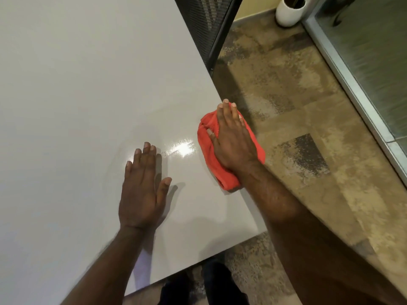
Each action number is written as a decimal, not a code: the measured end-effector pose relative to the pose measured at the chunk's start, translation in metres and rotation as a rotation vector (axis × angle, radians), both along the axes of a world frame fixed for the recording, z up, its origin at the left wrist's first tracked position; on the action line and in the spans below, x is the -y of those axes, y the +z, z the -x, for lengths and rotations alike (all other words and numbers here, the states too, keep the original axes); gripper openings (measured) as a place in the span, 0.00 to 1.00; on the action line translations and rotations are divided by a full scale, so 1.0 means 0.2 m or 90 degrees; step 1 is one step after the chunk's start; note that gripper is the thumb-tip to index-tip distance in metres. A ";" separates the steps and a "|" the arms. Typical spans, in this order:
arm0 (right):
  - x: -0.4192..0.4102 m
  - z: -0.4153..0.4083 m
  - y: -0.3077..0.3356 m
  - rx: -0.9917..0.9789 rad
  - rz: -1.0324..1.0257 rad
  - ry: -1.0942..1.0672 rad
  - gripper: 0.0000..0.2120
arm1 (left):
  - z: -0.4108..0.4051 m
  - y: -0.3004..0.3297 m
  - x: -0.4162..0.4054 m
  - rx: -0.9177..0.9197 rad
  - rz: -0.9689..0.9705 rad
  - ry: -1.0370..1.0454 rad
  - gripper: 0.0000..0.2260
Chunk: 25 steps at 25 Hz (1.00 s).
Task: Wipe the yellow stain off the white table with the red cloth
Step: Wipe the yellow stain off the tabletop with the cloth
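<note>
The red cloth [207, 148] lies bunched at the right edge of the white table [77, 84], partly overhanging it. My right hand [231, 139] lies flat on top of the cloth with straight fingers, pressing it down. My left hand [143, 190] rests flat on the table, palm down, a little left of and nearer than the cloth. Between the two hands a bright glare spot [184, 149] shines on the glossy surface. No yellow stain shows anywhere on the visible table; the cloth hides the spot beneath it.
A dark mesh chair back [209, 25] stands against the table's far right edge. A white pot [288, 14] sits on the mottled brown floor [297, 106] beyond it. A metal door frame [352, 89] runs along the right. My feet show below the near table edge.
</note>
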State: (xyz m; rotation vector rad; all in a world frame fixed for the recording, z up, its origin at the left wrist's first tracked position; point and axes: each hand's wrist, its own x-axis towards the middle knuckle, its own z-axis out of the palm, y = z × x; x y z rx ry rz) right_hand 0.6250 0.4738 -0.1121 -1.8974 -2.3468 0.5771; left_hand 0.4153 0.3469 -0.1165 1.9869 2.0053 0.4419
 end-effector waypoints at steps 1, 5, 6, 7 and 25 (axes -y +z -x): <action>0.00 0.02 0.00 0.027 -0.006 0.009 0.32 | 0.00 0.00 0.00 0.002 0.000 0.003 0.30; -0.04 0.23 0.01 0.060 -0.014 0.084 0.31 | -0.01 0.02 0.01 0.028 -0.012 0.018 0.30; -0.05 0.29 0.02 0.051 -0.012 0.100 0.31 | -0.01 0.02 0.01 0.043 -0.016 0.020 0.30; -0.05 0.34 0.02 0.046 -0.011 0.115 0.31 | -0.01 0.03 0.01 0.063 -0.021 0.020 0.31; 0.44 0.79 0.05 0.047 -0.022 0.358 0.31 | 0.42 0.08 0.72 0.154 -0.039 0.091 0.30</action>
